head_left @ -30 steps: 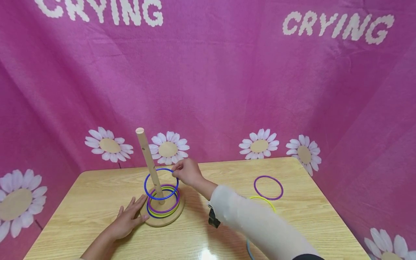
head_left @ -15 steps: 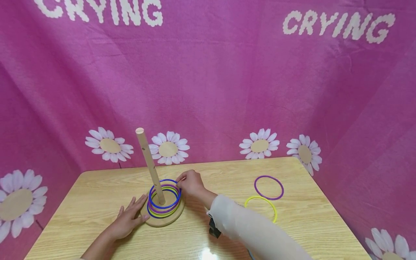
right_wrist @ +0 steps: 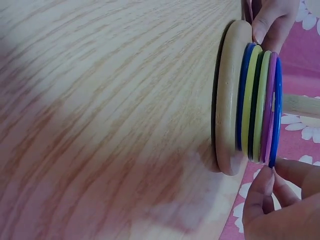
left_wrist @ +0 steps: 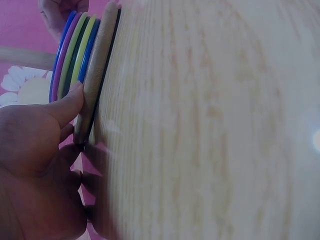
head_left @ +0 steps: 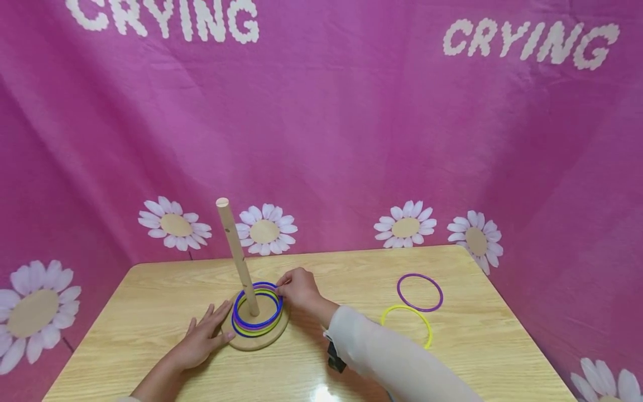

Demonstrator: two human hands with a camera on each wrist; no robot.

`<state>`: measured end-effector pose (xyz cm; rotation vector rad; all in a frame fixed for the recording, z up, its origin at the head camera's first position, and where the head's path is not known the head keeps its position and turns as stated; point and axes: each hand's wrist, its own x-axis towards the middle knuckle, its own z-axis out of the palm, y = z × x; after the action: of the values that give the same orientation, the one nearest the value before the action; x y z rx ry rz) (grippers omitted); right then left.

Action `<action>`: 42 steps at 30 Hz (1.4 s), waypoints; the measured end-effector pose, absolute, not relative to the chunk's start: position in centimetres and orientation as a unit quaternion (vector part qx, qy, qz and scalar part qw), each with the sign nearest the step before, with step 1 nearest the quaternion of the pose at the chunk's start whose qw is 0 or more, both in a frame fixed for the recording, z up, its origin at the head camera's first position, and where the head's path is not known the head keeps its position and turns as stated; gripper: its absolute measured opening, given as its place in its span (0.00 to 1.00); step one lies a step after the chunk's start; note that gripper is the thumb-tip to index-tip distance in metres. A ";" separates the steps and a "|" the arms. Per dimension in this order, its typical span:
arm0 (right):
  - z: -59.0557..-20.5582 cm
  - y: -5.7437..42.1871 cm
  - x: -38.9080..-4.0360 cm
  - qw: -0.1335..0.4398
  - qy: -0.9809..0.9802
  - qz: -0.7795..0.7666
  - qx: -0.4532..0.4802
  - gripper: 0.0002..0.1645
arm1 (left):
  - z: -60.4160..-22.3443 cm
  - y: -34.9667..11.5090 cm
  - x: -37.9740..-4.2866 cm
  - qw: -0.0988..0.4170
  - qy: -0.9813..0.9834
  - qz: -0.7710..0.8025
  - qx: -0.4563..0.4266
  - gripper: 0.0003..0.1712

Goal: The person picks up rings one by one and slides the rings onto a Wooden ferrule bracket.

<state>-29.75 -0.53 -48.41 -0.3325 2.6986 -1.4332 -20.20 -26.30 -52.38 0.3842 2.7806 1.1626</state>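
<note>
A wooden peg (head_left: 238,257) rises from a round wooden base (head_left: 253,346) on the left of the table. Rings lie stacked around it: in the right wrist view a blue ring (right_wrist: 278,115) is uppermost, over a purple ring (right_wrist: 270,107), then light green, dark green, yellow and a lower blue ring (right_wrist: 241,115). My right hand (head_left: 301,287) pinches the uppermost blue ring at its right edge between thumb and finger. My left hand (head_left: 201,340) rests with fingers spread against the left side of the base, its thumb tip (left_wrist: 76,91) at the rim close to the lowest ring.
Farther right on the wooden table (head_left: 482,335) lie a loose purple ring (head_left: 442,294) and, nearer, a yellow ring (head_left: 429,329) partly behind the right sleeve (head_left: 392,346). A pink cloth (head_left: 331,139) with daisies hangs behind the table.
The right hand has lowered the blue ring along the peg, from tilted above the stack down onto the other rings. The left hand has stayed at the base.
</note>
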 end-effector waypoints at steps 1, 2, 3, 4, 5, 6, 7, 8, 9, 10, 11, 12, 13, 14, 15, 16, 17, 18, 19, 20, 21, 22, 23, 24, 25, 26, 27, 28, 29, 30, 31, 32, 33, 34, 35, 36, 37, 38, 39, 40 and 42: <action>-48.4 -0.5 -29.8 0.033 0.877 -0.467 -0.109 0.03 | -52.3 -26.3 -20.2 0.055 0.915 0.381 0.125 0.44; -48.4 -0.4 -29.8 0.032 0.877 -0.467 -0.110 0.03 | -52.3 -26.2 -20.3 0.057 0.915 0.379 0.125 0.44; -48.4 -0.4 -29.9 0.033 0.877 -0.467 -0.109 0.03 | -52.2 -26.2 -20.3 0.059 0.915 0.380 0.123 0.44; -48.4 -0.4 -29.9 0.033 0.876 -0.468 -0.109 0.02 | -52.1 -26.3 -20.3 0.062 0.915 0.379 0.122 0.44; -48.4 -0.3 -30.0 0.034 0.876 -0.469 -0.108 0.02 | -52.0 -26.3 -20.3 0.063 0.915 0.380 0.122 0.44; -48.4 -0.3 -30.0 0.033 0.876 -0.468 -0.109 0.02 | -52.0 -26.3 -20.3 0.063 0.914 0.381 0.121 0.44; -48.4 -0.2 -30.0 0.034 0.876 -0.468 -0.109 0.02 | -52.0 -26.3 -20.3 0.061 0.914 0.382 0.121 0.44; -48.4 -0.2 -30.0 0.033 0.876 -0.468 -0.109 0.02 | -52.0 -26.3 -20.3 0.059 0.914 0.383 0.121 0.44; -48.3 -0.1 -30.0 0.032 0.877 -0.467 -0.109 0.02 | -52.0 -26.3 -20.3 0.057 0.914 0.384 0.121 0.44; -48.3 0.0 -30.0 0.030 0.878 -0.465 -0.112 0.02 | -52.0 -26.3 -20.3 0.057 0.914 0.384 0.121 0.44; -48.3 0.1 -30.0 0.029 0.877 -0.466 -0.115 0.02 | -52.0 -26.3 -20.3 0.056 0.913 0.385 0.120 0.44; -48.3 0.2 -29.9 0.032 0.877 -0.466 -0.117 0.02 | -52.0 -26.3 -20.3 0.055 0.914 0.384 0.120 0.44; -48.3 0.4 -29.9 0.033 0.877 -0.465 -0.119 0.02 | -52.1 -26.3 -20.2 0.055 0.914 0.384 0.119 0.44; -48.2 0.6 -29.8 0.033 0.876 -0.465 -0.122 0.02 | -52.1 -26.3 -20.2 0.055 0.914 0.383 0.119 0.44; -48.2 0.8 -29.7 0.033 0.876 -0.465 -0.125 0.02 | -52.2 -26.3 -20.2 0.056 0.914 0.384 0.118 0.44; -48.1 1.0 -29.7 0.036 0.874 -0.467 -0.126 0.02 | -52.2 -26.2 -20.1 0.057 0.914 0.384 0.117 0.45; -48.0 1.3 -29.6 0.039 0.872 -0.471 -0.127 0.02 | -52.2 -26.2 -20.1 0.056 0.914 0.384 0.117 0.45; -47.9 1.5 -29.6 0.041 0.871 -0.473 -0.127 0.02 | -52.3 -26.2 -20.1 0.057 0.914 0.384 0.117 0.45; -47.8 1.8 -29.6 0.041 0.870 -0.475 -0.128 0.02 | -52.3 -26.2 -20.1 0.057 0.914 0.384 0.117 0.45; -47.6 2.1 -29.5 0.043 0.867 -0.480 -0.130 0.03 | -52.3 -26.2 -20.1 0.057 0.914 0.385 0.118 0.45; -47.5 2.4 -29.6 0.045 0.864 -0.484 -0.129 0.03 | -52.3 -26.2 -20.1 0.057 0.914 0.385 0.118 0.45; -47.4 2.7 -29.6 0.048 0.862 -0.488 -0.127 0.03 | -52.3 -26.2 -20.1 0.057 0.913 0.385 0.117 0.45; -47.4 3.0 -29.6 0.049 0.860 -0.492 -0.127 0.03 | -52.3 -26.2 -20.1 0.058 0.913 0.386 0.117 0.45; -47.4 3.3 -29.6 0.050 0.859 -0.494 -0.126 0.03 | -52.3 -26.2 -20.1 0.058 0.913 0.387 0.117 0.45; -47.4 3.6 -29.7 0.050 0.858 -0.496 -0.128 0.03 | -52.3 -26.2 -20.1 0.059 0.912 0.389 0.117 0.45; -47.4 3.9 -29.7 0.049 0.857 -0.497 -0.129 0.04 | -52.3 -26.1 -20.1 0.060 0.912 0.389 0.117 0.45; -47.3 4.3 -29.7 0.046 0.857 -0.496 -0.131 0.04 | -52.3 -26.1 -20.1 0.061 0.911 0.390 0.117 0.45; -47.3 4.6 -29.7 0.045 0.857 -0.497 -0.133 0.05 | -52.3 -26.1 -20.1 0.062 0.911 0.392 0.117 0.45; -47.2 4.9 -29.7 0.044 0.856 -0.497 -0.135 0.05 | -52.3 -26.1 -20.1 0.062 0.911 0.391 0.118 0.45; -47.1 5.3 -29.6 0.043 0.855 -0.499 -0.136 0.06 | -52.3 -26.1 -20.1 0.061 0.911 0.391 0.118 0.45; -47.0 5.6 -29.5 0.043 0.853 -0.502 -0.137 0.06 | -52.3 -26.1 -20.1 0.061 0.911 0.391 0.118 0.45; -46.8 6.0 -29.4 0.045 0.849 -0.508 -0.137 0.07 | -52.3 -26.1 -20.1 0.059 0.911 0.391 0.119 0.45; -46.8 6.4 -29.4 0.046 0.845 -0.514 -0.138 0.07 | -52.3 -26.1 -20.1 0.058 0.911 0.391 0.119 0.45; -46.7 6.7 -29.3 0.049 0.842 -0.520 -0.137 0.08 | -52.3 -26.1 -20.1 0.056 0.911 0.390 0.120 0.45; -46.7 7.1 -29.2 0.051 0.837 -0.527 -0.137 0.08 | -52.3 -26.1 -20.1 0.054 0.911 0.390 0.121 0.45; -46.7 7.5 -29.2 0.052 0.834 -0.533 -0.137 0.08 | -52.3 -26.0 -20.1 0.053 0.911 0.390 0.122 0.45; -46.6 7.9 -29.1 0.053 0.830 -0.537 -0.138 0.08 | -52.3 -26.0 -20.1 0.051 0.912 0.389 0.122 0.45; -46.6 8.3 -29.1 0.053 0.828 -0.540 -0.141 0.08 | -52.3 -26.0 -20.1 0.050 0.912 0.389 0.123 0.45; -46.6 8.7 -29.0 0.053 0.827 -0.541 -0.143 0.08 | -52.3 -26.0 -20.0 0.050 0.912 0.389 0.123 0.45; -46.6 9.1 -29.0 0.053 0.826 -0.542 -0.145 0.08 | -52.3 -25.9 -20.0 0.050 0.912 0.389 0.123 0.45; -46.7 9.9 -29.0 0.053 0.826 -0.542 -0.145 0.08 | -52.3 -25.9 -20.0 0.050 0.912 0.388 0.122 0.45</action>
<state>-28.99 9.87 -46.70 -0.4415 2.5106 -1.6488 -20.02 -25.89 -52.26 0.3715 2.7789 1.1816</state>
